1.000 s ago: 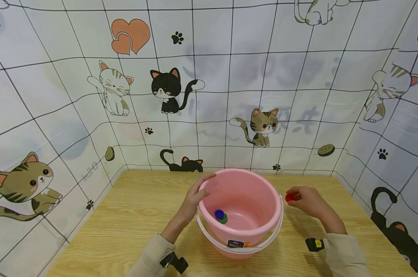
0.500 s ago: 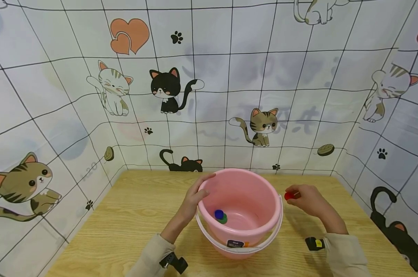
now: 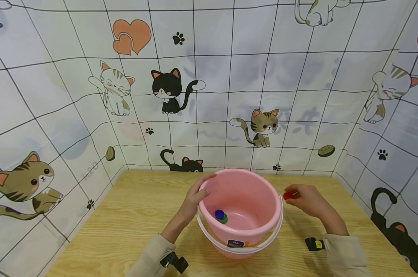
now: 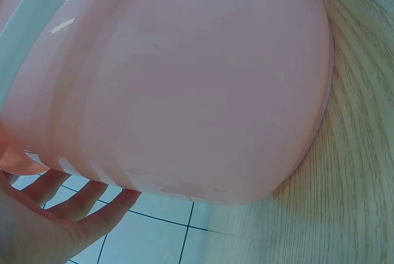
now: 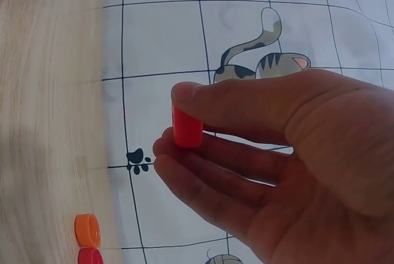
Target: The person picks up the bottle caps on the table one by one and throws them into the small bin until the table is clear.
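A pink bucket [image 3: 229, 231] stands on the table, its white handle [image 3: 243, 251] hanging down at the front. Inside it, a blue bottle cap [image 3: 219, 214] and a green bottle cap [image 3: 224, 219] lie together near the left of the bottom. My left hand [image 3: 192, 199] grips the bucket's left rim; the left wrist view shows its fingers [image 4: 92, 215] against the outer wall. To the right of the bucket, my right hand [image 3: 307, 199] pinches a red bottle cap [image 5: 187, 125] between thumb and fingers, just above the table and apart from the bucket.
An orange bottle cap [image 5: 87, 231] and another red bottle cap [image 5: 90, 256] lie on the table in the right wrist view. The wooden table [image 3: 146, 215] meets a tiled-pattern cloth wall [image 3: 212, 146] with printed cats at the back and both sides.
My right hand has shifted very slightly left toward the bucket with the red bottle cap. The left hand and the bucket stay where they were.
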{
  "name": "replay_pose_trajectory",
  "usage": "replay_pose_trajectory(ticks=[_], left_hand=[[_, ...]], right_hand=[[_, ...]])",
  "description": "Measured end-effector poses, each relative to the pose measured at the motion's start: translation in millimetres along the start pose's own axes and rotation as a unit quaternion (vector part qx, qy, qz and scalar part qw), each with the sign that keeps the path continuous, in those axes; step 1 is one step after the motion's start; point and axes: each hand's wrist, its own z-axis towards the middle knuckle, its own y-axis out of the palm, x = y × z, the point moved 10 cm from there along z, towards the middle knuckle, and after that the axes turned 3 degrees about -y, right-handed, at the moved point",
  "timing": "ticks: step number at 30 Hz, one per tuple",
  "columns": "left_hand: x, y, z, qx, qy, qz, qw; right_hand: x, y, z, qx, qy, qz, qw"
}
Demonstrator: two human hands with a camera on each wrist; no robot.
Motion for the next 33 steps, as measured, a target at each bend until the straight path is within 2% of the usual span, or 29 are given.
replay_pose_trajectory(ticks=[14, 26, 33], left_hand=[[-3.3, 0.3, 0.7, -0.003, -0.003, -0.001, 1.0000], [-2.8, 0.1, 0.4, -0.003, -0.004, 0.001, 1.0000], [-1.6, 0.8, 0.1, -0.005, -0.004, -0.005, 1.0000]], right_hand=[[-5.3, -6.3, 0.2, 0.018, -0.007, -0.015, 1.000], [-16.9, -16.2, -1.2, 0.021, 0.003, -0.006, 1.000], [-27.2, -23.9, -2.6, 0.035, -0.006, -0.012, 0.999]])
